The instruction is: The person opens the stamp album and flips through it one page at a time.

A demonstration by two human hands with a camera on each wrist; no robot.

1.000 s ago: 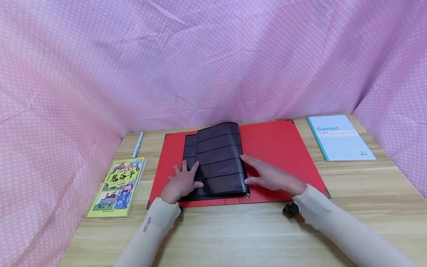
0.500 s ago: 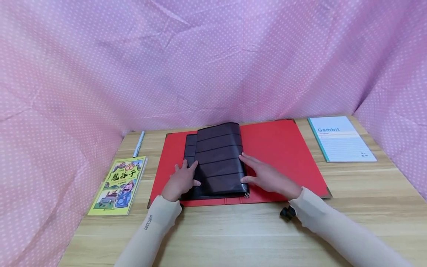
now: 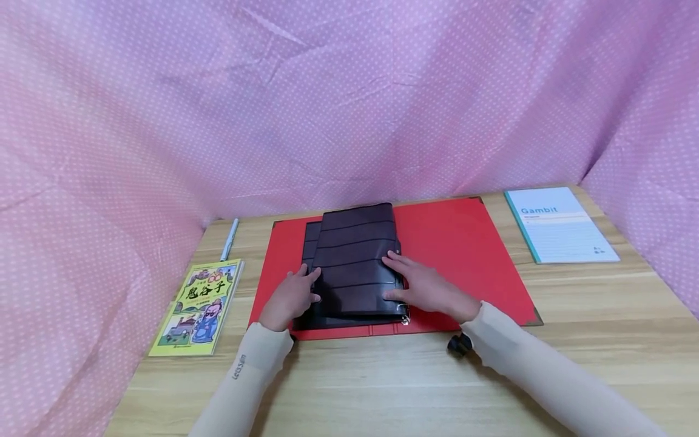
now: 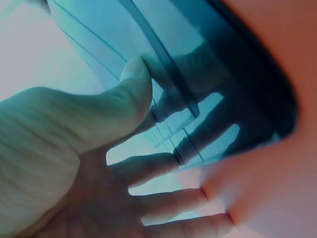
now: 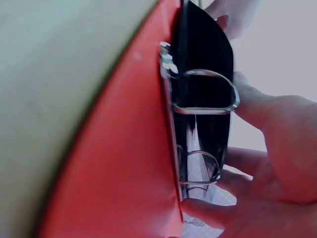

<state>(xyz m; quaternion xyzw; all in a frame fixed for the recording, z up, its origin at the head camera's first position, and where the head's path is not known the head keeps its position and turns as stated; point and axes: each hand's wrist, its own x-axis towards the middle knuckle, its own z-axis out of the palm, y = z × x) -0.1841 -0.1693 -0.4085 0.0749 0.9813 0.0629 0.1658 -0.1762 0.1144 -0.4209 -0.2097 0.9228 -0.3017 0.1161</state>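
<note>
A red ring binder [image 3: 453, 255] lies opened flat. Black pocket pages [image 3: 357, 243] sit over its left half, the upper ones bowed up near the spine. My left hand [image 3: 289, 297] rests at the pages' left side, fingers spread; in the left wrist view the thumb [image 4: 136, 82] is over the glossy sheet and some fingertips meet the red cover. My right hand [image 3: 428, 288] touches the bowed pages beside the spine with extended fingers. Metal rings [image 5: 208, 106] pass by the page edges in the right wrist view.
A yellow comic-style book [image 3: 196, 309] lies on the wooden table [image 3: 382, 388] at left, with a pen [image 3: 229, 240] behind it. A white notebook [image 3: 562, 224] marked "Gambit" lies at right. Pink dotted cloth [image 3: 349, 103] hangs behind the table.
My right hand has moved slightly left, onto the pages. The bowed pages are pressed flatter near the spine. The left hand has shifted only a little.
</note>
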